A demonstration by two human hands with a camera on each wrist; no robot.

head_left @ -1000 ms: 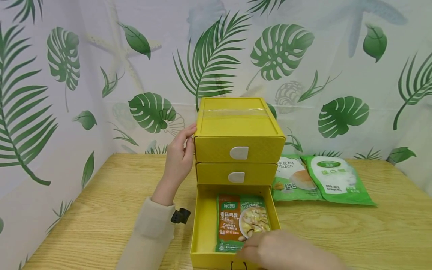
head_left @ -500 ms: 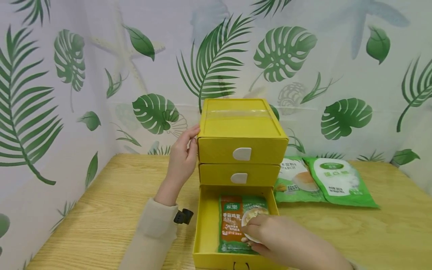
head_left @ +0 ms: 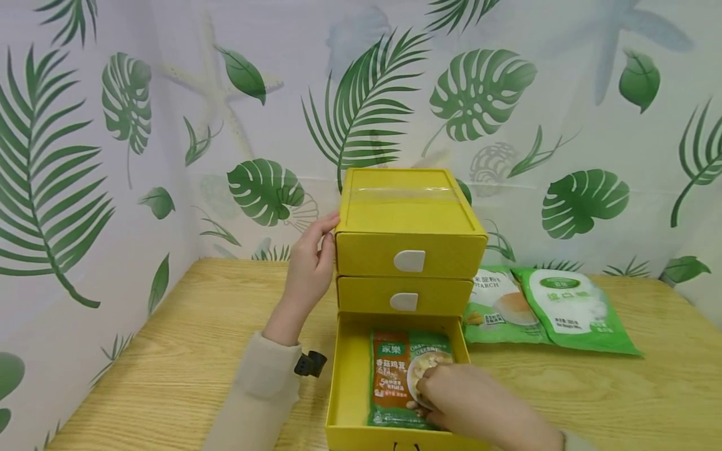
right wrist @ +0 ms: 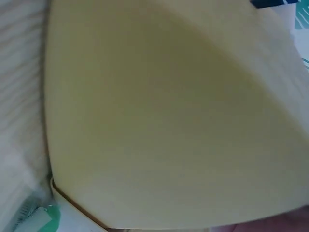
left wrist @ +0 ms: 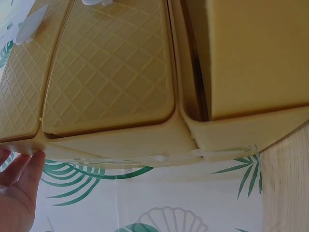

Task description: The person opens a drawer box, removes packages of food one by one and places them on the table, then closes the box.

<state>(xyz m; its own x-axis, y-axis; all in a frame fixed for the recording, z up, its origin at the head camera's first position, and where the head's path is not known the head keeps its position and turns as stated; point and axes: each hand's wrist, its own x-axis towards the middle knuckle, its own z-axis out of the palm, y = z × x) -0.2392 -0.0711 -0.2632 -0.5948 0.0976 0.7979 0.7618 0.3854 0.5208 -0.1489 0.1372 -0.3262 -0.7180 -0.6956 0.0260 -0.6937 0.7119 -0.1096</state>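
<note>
A yellow drawer cabinet [head_left: 412, 207] stands mid-table, its bottom drawer [head_left: 350, 388] pulled out. In this drawer lies a green and orange-brown soup mix packet [head_left: 389, 376], flat, with a bowl printed on it. My right hand [head_left: 468, 398] reaches in over the right side, its curled fingers pinching the packet near its lower right; the thumb and the packet's edge are partly hidden. My left hand [head_left: 310, 263] rests against the cabinet's upper left side, and the left wrist view shows its fingertips at the side wall. A blank yellow drawer wall [right wrist: 159, 125] fills most of the right wrist view.
Two green and white bags, one of starch [head_left: 499, 310] and a fuller white one [head_left: 575, 307], lie right of the cabinet. The two upper drawers are closed, with white tabs [head_left: 408, 260]. A leaf-patterned cloth [head_left: 254, 125] hangs behind the wooden table [head_left: 169, 351].
My right hand has moved from the drawer's front edge in over the packet. The packet stays flat in place. My left hand keeps its hold, while the whole view has shifted slightly.
</note>
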